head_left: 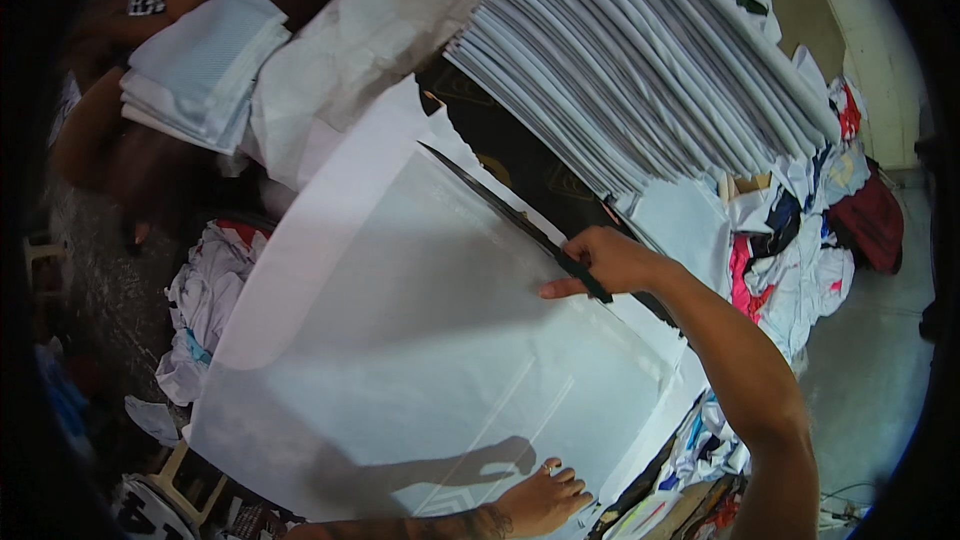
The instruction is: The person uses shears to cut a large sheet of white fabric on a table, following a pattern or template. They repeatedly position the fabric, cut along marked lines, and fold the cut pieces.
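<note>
My right hand is closed round a pair of large scissors with dark handles and long black blades. The blades look closed and point away to the upper left, over a light grey-white sheet of fabric. Under that sheet lies a larger white sheet, showing along the left and far edges. At the near edge, my left hand rests on the fabric, fingers apart and slightly bent, with a ring on it. Pale stripes and chevrons mark the fabric near this hand.
A tall stack of folded grey-white fabric stands far right. Another person's arm is at the far left, beside folded light-blue cloth. Crumpled whitish sheeting lies between them. Scrap heaps sit left and right.
</note>
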### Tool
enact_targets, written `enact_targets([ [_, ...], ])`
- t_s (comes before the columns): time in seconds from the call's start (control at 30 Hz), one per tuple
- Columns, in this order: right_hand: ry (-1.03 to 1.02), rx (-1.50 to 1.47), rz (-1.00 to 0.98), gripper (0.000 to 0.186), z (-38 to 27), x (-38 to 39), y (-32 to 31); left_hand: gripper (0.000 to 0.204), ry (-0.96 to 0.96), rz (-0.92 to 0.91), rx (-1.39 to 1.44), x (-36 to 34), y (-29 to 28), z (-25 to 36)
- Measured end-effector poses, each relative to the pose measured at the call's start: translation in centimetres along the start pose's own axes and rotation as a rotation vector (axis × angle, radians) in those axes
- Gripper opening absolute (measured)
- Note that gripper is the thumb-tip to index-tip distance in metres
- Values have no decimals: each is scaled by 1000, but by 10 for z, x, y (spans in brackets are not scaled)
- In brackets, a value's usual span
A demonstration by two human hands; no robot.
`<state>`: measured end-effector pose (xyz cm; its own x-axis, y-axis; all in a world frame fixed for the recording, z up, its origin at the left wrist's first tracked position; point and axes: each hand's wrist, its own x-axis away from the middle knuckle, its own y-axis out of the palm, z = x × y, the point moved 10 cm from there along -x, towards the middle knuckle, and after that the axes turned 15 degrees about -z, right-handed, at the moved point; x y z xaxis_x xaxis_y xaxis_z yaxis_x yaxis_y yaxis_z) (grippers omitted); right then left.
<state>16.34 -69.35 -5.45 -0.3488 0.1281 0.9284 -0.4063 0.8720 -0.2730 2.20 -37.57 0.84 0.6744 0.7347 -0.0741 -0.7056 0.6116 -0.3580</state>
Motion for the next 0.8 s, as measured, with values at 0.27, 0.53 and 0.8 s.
enact_targets([
  [0.27,-58,-53,161,73,-17,39,2,58,-25,-221,-113,0,89,6],
  [0.53,-44,-476,698,44,105,284,216,108,-138,-233,-662,-141,100,-23],
  [0.8,80,-1122,636,28,173,367,591,71,-168,522,-542,-55,56,3],
])
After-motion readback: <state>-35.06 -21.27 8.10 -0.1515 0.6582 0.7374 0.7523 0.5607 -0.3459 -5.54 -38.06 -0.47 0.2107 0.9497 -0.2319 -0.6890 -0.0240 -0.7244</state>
